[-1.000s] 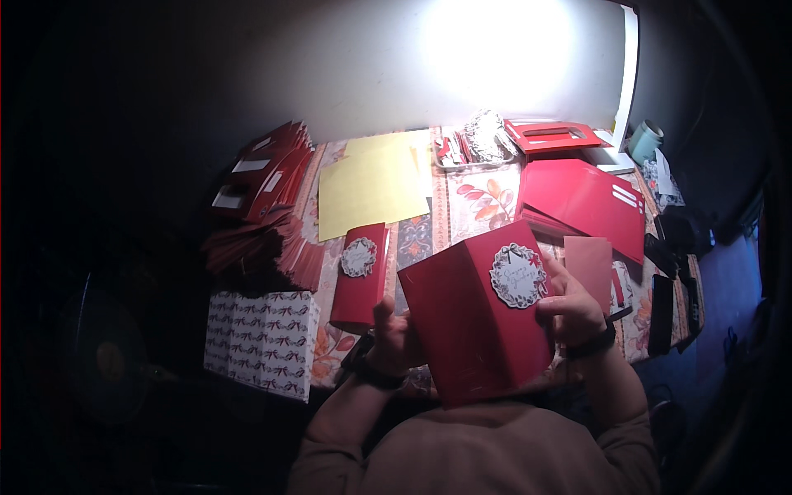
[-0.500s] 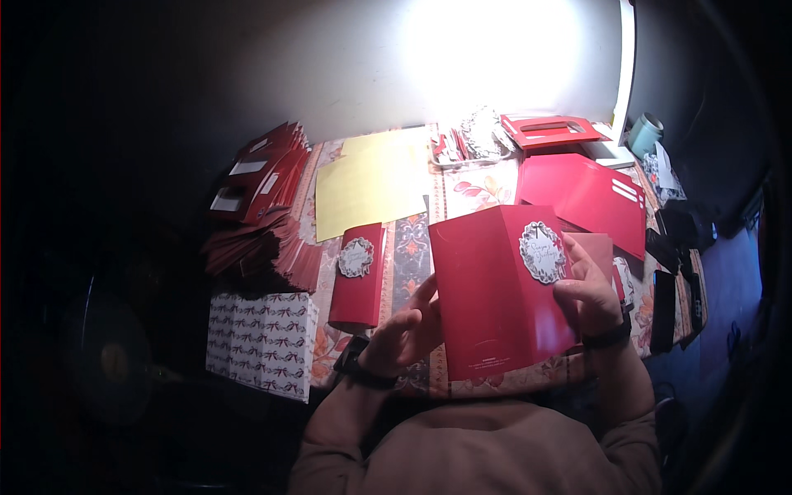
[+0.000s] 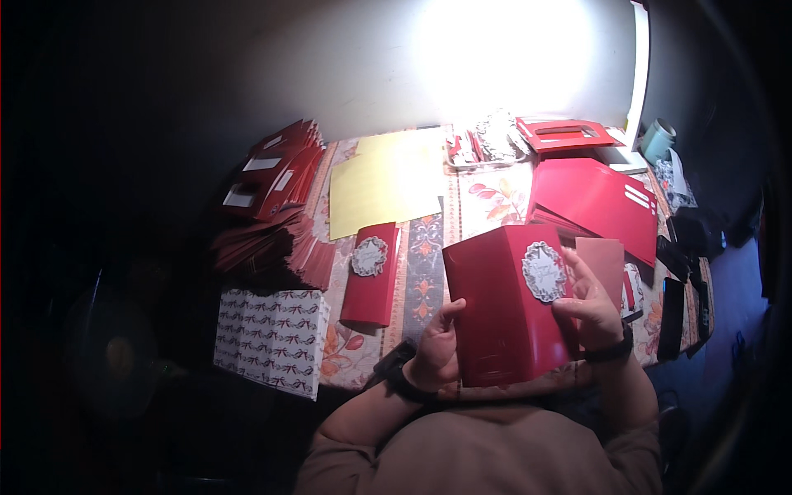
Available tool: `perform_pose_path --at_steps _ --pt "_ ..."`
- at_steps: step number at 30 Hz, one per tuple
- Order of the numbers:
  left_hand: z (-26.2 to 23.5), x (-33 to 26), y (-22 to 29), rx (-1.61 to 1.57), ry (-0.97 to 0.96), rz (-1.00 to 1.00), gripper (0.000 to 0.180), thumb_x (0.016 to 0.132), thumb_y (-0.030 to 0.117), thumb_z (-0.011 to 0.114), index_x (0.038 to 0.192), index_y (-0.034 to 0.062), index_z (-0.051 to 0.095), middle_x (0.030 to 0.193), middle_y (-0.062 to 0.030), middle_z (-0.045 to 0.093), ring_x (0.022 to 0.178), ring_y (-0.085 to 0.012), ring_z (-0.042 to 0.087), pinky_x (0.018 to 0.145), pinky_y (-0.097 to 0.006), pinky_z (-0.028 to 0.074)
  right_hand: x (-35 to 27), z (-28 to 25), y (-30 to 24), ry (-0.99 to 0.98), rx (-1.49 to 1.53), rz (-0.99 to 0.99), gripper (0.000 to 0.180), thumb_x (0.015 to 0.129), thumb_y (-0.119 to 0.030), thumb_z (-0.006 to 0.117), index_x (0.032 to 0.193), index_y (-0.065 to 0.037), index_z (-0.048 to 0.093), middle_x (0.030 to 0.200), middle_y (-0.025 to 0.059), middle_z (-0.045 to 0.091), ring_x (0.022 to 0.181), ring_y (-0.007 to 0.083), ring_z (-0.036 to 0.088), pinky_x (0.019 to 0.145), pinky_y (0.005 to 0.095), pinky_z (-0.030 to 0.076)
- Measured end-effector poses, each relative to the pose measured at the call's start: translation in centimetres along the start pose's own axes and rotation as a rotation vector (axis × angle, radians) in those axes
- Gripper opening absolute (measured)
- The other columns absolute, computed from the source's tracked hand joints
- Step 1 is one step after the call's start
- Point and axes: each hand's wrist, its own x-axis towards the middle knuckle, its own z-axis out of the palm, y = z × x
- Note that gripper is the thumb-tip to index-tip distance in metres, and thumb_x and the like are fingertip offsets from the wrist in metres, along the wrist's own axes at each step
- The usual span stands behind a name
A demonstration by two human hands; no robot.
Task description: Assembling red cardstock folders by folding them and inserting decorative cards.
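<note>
Between both hands I hold a glossy red folded card, tilted up over the table's near edge. A round white wreath-shaped tag sits on its right panel. My left hand pinches the lower left edge, thumb on the front and the other fingers hidden behind. My right hand grips the right edge, its thumb just below the tag. Another red folded card with a similar wreath tag lies on the table to the left.
Patterned box, red paper stack and windowed red sleeves stand left. Yellow sheets lie on the floral cloth. Flat red cards, a tray of cutouts, a lamp and a jar fill the right and back.
My left hand has closed on the card's lower left edge, its thumb now on the front. The card has tipped and sits slightly lower. The whole view has shifted a little.
</note>
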Motion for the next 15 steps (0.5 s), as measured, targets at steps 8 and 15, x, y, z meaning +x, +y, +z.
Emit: perform_pose_path --at_steps 8,15 --pt "-0.1 -1.2 0.2 0.008 -0.089 0.008 0.077 0.088 0.061 0.037 0.136 0.0017 0.037 0.135 -0.0164 0.045 0.124 -0.0311 0.044 0.105 -0.048 0.034 -0.4 0.0 -0.4 -0.007 -0.061 -0.062 0.085 0.071 0.009 0.066 0.142 -0.004 0.021 0.128 0.0151 0.049 0.116 0.0223 0.052 0.1 0.0351 0.04" --pt "-0.6 -1.6 0.3 -0.203 -0.248 -0.037 0.082 0.088 0.068 0.027 0.139 0.0036 0.034 0.133 -0.0158 0.047 0.123 -0.0305 0.046 0.105 -0.047 0.034 -0.8 1.8 -1.2 -0.046 -0.07 -0.121 0.083 0.07 0.008 0.067 0.141 -0.004 0.025 0.13 0.0139 0.046 0.118 0.0216 0.05 0.101 0.0359 0.039"
